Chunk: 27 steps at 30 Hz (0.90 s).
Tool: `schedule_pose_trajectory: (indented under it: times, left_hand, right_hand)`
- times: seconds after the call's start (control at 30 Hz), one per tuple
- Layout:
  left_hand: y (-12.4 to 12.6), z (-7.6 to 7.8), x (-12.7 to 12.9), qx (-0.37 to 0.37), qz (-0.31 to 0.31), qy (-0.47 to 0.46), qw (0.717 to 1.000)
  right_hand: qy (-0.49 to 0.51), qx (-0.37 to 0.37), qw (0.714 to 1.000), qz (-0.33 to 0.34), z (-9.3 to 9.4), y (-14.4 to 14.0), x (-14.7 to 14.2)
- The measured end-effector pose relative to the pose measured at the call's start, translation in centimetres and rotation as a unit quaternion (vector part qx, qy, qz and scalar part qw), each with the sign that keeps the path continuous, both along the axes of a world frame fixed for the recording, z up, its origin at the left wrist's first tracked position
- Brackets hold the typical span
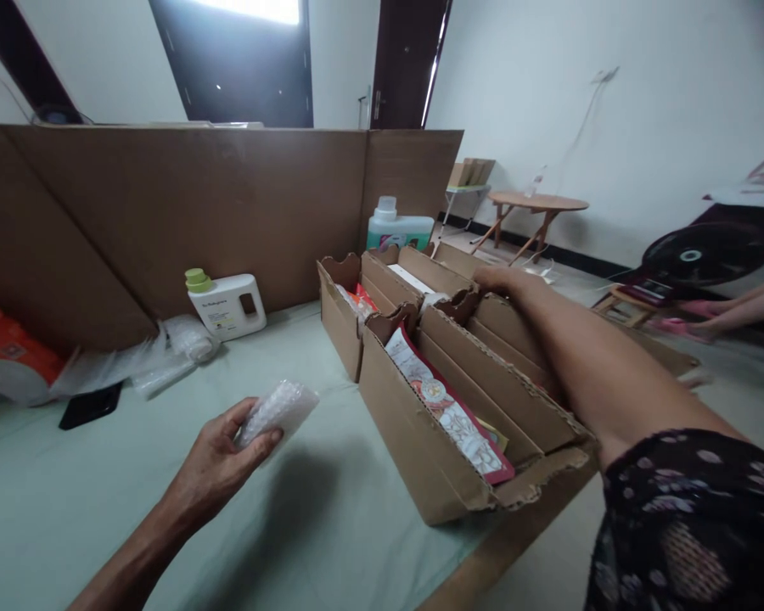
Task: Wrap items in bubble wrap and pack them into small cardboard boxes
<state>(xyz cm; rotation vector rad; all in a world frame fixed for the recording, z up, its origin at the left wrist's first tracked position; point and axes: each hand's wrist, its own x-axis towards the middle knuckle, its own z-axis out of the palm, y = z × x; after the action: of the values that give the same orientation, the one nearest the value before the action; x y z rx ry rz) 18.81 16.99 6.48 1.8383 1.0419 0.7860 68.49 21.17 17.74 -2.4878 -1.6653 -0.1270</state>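
Note:
My left hand (233, 454) grips a small bundle of bubble wrap (281, 413) between thumb and fingers, above the pale green cloth (318, 535). Whether anything is inside the wrap I cannot tell. My right hand (506, 280) reaches over the far side of the cardboard boxes, and its fingers are hidden behind a box wall. The nearest cardboard box (413, 441) holds a red and white printed packet (449, 407) standing along its side. Behind it, another cardboard box (340, 318) contains an orange-red packet (362, 299).
A white bottle with a green cap (229, 305) stands near the cardboard screen (229, 195). Loose clear plastic wrap (188, 339), a black phone (90, 406) and an orange packet (13, 352) lie leftward. A teal detergent bottle (400, 231) is behind the boxes. A person's arm (738, 305) shows far right.

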Motion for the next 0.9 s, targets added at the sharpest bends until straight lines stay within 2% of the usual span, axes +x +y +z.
schedule_pose_trajectory:
  times: [0.07,0.13,0.2,0.27,0.3,0.37,0.43,0.5,0.57,0.6,0.67,0.73,0.77,0.83,0.9]
  left_hand:
    - [-0.1,0.4,0.1,0.042,-0.008,0.019,0.999]
    - [-0.3,1.0,0.7,0.122,-0.021,0.024,0.992]
    - [-0.9,1.8,1.7,0.226,-0.036,0.017,0.973]
    - [-1.8,2.8,2.9,0.327,-0.047,0.010,0.944]
    - [-2.3,3.4,3.6,0.373,-0.049,0.007,0.926]
    - [-3.2,4.3,4.6,0.459,-0.043,0.003,0.887]
    - [-3.7,4.9,5.2,0.519,-0.049,0.018,0.853]
    - [-3.6,5.0,5.0,0.534,-0.093,0.054,0.838]
    - [-3.1,4.6,4.2,0.508,-0.149,0.080,0.845]
    - [-2.9,4.2,3.6,0.490,-0.162,0.082,0.852]
    - [-2.5,3.3,2.2,0.454,-0.160,0.077,0.873]
    - [-2.2,2.3,0.6,0.421,-0.141,0.072,0.893]
    - [-2.2,1.6,-0.2,0.404,-0.129,0.070,0.903]
    - [-2.1,0.4,-1.7,0.360,-0.095,0.073,0.925]
    - [-1.9,-0.7,-3.0,0.296,-0.057,0.083,0.950]
  right_hand:
    - [-0.011,-0.004,0.998,-0.069,1.6,-0.9,-0.7]
    - [-0.033,0.025,0.992,-0.122,4.0,-2.2,-2.1]
    - [-0.045,0.095,0.988,-0.111,6.3,-3.8,-4.8]
    - [-0.027,0.166,0.986,-0.014,7.8,-5.5,-9.0]
    - [-0.012,0.167,0.984,0.055,8.1,-6.4,-11.5]
    - [0.022,0.081,0.972,0.219,7.8,-8.1,-16.8]
    - [0.050,-0.028,0.921,0.386,6.8,-9.5,-21.1]
    - [0.078,-0.092,0.865,0.488,5.7,-10.2,-23.4]
    - [0.121,-0.114,0.843,0.512,5.2,-9.7,-22.9]
    - [0.142,-0.110,0.849,0.497,5.0,-9.0,-21.8]
    - [0.153,-0.074,0.895,0.412,4.8,-6.8,-18.1]
    - [0.100,-0.008,0.958,0.268,4.3,-4.0,-13.7]
    - [0.064,0.001,0.979,0.194,3.9,-2.7,-11.6]
    - [0.023,-0.035,0.992,0.120,2.8,-0.3,-8.4]
    - [-0.007,-0.116,0.989,0.096,1.4,1.4,-6.8]
